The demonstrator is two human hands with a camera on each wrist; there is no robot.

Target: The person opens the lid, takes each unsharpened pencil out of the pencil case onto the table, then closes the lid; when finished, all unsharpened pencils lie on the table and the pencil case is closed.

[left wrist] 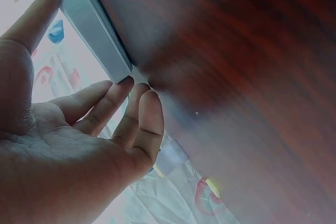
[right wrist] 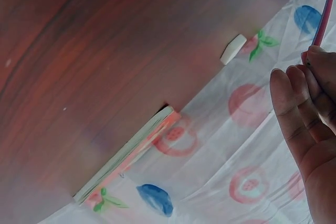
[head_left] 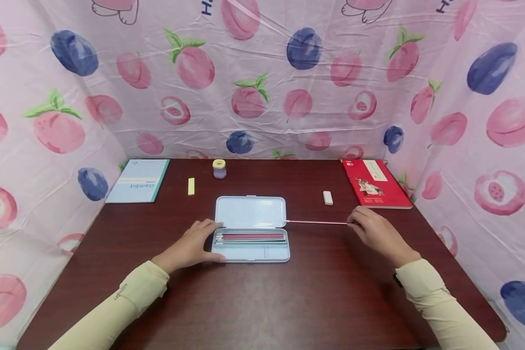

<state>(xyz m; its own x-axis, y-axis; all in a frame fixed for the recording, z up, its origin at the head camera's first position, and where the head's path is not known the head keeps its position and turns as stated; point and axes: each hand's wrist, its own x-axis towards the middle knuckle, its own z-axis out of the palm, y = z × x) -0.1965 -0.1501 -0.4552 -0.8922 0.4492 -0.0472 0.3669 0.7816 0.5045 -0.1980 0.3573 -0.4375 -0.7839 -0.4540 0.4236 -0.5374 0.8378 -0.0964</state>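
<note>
A light-blue pencil case (head_left: 238,252) lies on the table with its lid (head_left: 250,212) raised behind it. Several pencils (head_left: 253,236), red and dark green, lie side by side in the rear compartment; the front ones show bare bottoms. My left hand (head_left: 192,248) grips the case's left end, thumb at the front corner and fingers at the back, as the left wrist view also shows. Out to the right, my right hand (head_left: 374,232) pinches one end of a red pencil (head_left: 317,222). That pencil points level to the left, its far end overlapping the lid's lower right corner.
A white eraser (head_left: 328,198) sits behind the pencil, near a red book (head_left: 373,187) at the back right. At the back left are a light-blue notebook (head_left: 137,181), a yellow strip (head_left: 191,186) and a small yellow-topped purple jar (head_left: 219,169). Fruit-print cloth encloses the table's back and sides.
</note>
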